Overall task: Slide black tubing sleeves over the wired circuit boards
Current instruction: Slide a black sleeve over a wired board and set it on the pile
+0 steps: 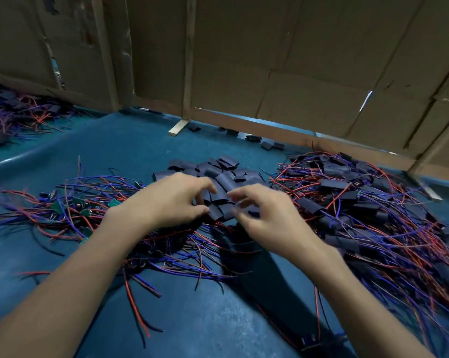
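A heap of short black tubing sleeves [218, 171] lies in the middle of the blue table. To its left spreads a tangle of bare green circuit boards [76, 208] with red and blue wires. On the right is a pile of sleeved boards [360, 202] with wires. My left hand [171, 200] is at the near edge of the sleeve heap, its thumb and forefinger curled round a black sleeve [213, 201]. My right hand [267, 215] is blurred, with its fingers bent over the sleeves beside the left hand. I cannot make out whether it holds one.
Cardboard walls [269, 60] close off the back and right of the blue table [192, 319]. Another heap of wired parts [11, 117] lies at the far left. A few stray sleeves [267, 145] lie along the back wall. Loose wires trail toward the near edge.
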### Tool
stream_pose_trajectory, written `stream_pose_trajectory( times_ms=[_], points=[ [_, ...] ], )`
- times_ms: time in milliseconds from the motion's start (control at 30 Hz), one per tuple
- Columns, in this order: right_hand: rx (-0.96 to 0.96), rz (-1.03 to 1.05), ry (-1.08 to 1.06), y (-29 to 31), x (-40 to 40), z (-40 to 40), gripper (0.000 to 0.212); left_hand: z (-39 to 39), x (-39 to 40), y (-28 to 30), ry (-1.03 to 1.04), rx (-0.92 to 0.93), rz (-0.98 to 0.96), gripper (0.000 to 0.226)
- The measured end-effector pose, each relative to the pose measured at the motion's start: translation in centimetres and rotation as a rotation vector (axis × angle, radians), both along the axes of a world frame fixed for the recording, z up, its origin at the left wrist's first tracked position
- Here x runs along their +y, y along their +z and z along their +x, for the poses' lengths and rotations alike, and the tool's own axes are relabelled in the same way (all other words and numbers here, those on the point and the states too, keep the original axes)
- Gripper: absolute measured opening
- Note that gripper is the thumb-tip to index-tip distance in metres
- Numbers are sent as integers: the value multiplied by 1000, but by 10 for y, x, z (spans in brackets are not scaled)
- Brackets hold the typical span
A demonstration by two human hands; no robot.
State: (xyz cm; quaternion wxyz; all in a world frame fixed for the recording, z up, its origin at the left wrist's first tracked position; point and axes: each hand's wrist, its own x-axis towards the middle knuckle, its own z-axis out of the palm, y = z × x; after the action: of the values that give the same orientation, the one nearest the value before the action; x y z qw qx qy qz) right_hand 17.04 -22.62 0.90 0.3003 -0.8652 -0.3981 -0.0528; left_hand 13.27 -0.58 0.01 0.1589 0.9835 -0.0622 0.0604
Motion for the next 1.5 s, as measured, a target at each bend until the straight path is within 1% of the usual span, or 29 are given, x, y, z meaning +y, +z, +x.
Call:
stream_pose_trajectory(
  times_ms=[67, 100, 133, 167, 200, 233, 267, 333, 400, 467, 533, 567, 633, 667, 700, 767, 833, 867, 933, 1000, 1067, 1100, 1167, 1233, 1267, 1333, 1400, 1433, 1500],
  points=[
    [-3, -62, 118, -18, 8, -2, 42, 0, 3, 2, 107, -109, 36, 31],
    [13, -122, 171, -28, 13, -4, 50, -1, 4, 3, 190, -150, 103, 29],
    [13, -205, 202, -38, 18, -6, 58, -2, 6, 2, 276, -149, 200, 27],
    [-20, -302, 203, -46, 22, -8, 64, -3, 7, 1, 353, -88, 306, 27],
    [-68, -383, 188, -51, 25, -8, 66, -5, 8, -2, 416, 4, 367, 27],
    [-101, -421, 172, -52, 26, -6, 66, -6, 9, -4, 456, 92, 380, 27],
    [-102, -418, 162, -51, 25, -4, 64, -6, 10, -6, 465, 144, 367, 27],
    [-38, -362, 139, -45, 21, -1, 55, -3, 11, -8, 393, 141, 345, 24],
    [26, -330, 120, -40, 16, -2, 49, -2, 11, -2, 290, 138, 306, 35],
    [91, -338, 105, -36, 12, -2, 51, -4, 14, 3, 235, 178, 240, 39],
    [124, -340, 83, -30, 9, 0, 56, -6, 16, 6, 203, 177, 208, 32],
    [129, -331, 70, -26, 8, 2, 56, -7, 17, 7, 177, 143, 208, 27],
    [131, -273, 43, -19, 5, 3, 52, -8, 15, 10, 103, 45, 168, 19],
    [130, -227, 28, -16, 3, 4, 48, -8, 15, 11, 60, 20, 125, 17],
    [132, -175, 10, -12, 1, 4, 45, -9, 15, 13, 29, 32, 76, 18],
    [160, -50, -30, -6, -3, 6, 38, -12, 15, 15, 14, 146, 47, 27],
    [221, 71, -87, -1, -6, 7, 35, -14, 15, 14, 41, 262, 149, 39],
    [272, 123, -109, 1, -7, 8, 34, -14, 14, 12, 55, 295, 196, 43],
    [428, 248, -99, 2, -6, 7, 34, -15, 13, 12, 59, 335, 199, 45],
    [587, 385, -55, -2, -2, 2, 30, -15, 14, 15, 42, 344, 159, 39],
    [706, 490, -33, -11, 4, -2, 24, -14, 15, 18, 35, 341, 153, 28],
    [763, 523, -37, -15, 5, -3, 23, -14, 16, 19, 36, 343, 164, 24],
    [832, 538, -52, -23, 6, -3, 30, -15, 19, 18, 63, 349, 194, 22],
    [790, 449, -64, -28, 4, 0, 36, -15, 21, 16, 98, 348, 221, 20],
    [762, 409, -77, -30, 3, 1, 35, -14, 22, 15, 105, 346, 236, 19],
    [736, 381, -114, -33, 3, 3, 26, -12, 22, 13, 105, 352, 240, 16],
    [681, 337, -119, -36, 5, 2, 9, -12, 20, 14, 103, 366, 225, 15],
    [596, 268, -108, -37, 5, 2, 3, -12, 19, 14, 100, 368, 225, 15],
    [376, 85, -68, -39, 5, 2, 2, -11, 15, 16, 89, 354, 236, 13]
  ],
)
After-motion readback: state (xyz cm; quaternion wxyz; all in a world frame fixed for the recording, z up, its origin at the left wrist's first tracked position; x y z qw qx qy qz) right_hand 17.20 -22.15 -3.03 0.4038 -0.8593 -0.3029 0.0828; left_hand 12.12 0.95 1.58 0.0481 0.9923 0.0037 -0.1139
